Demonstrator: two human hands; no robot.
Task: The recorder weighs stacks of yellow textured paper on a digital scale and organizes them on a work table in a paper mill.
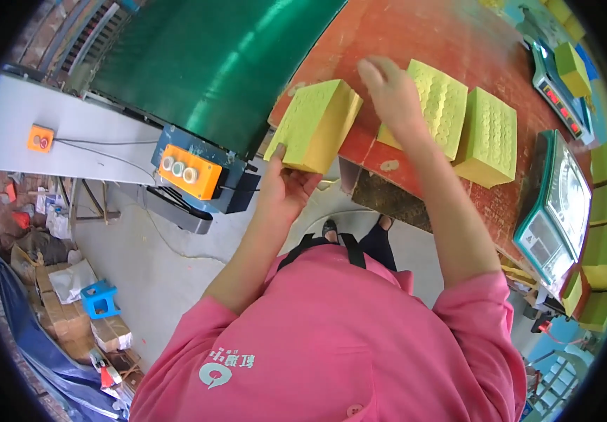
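Note:
My left hand (283,188) grips the near lower edge of a yellow paper block (317,130), thumb on its stamped face and fingers under it. The block is tilted, between the green conveyor belt (198,63) and the red table (458,32). To its right, my right hand (392,91) is raised over the table, slightly blurred, its fingers stretched leftward with nothing seen in them. Below and beside that hand stands a second yellow paper block (441,98), partly hidden by my wrist. A third yellow paper block (492,133) sits just right of it.
An orange button box (189,172) is mounted at the belt's near end. On the table's right are a green-rimmed scale (553,204) and a farther scale (560,105) bearing a yellow block (572,69). A blue stool (99,299) stands on the floor at left, near cardboard boxes (61,313).

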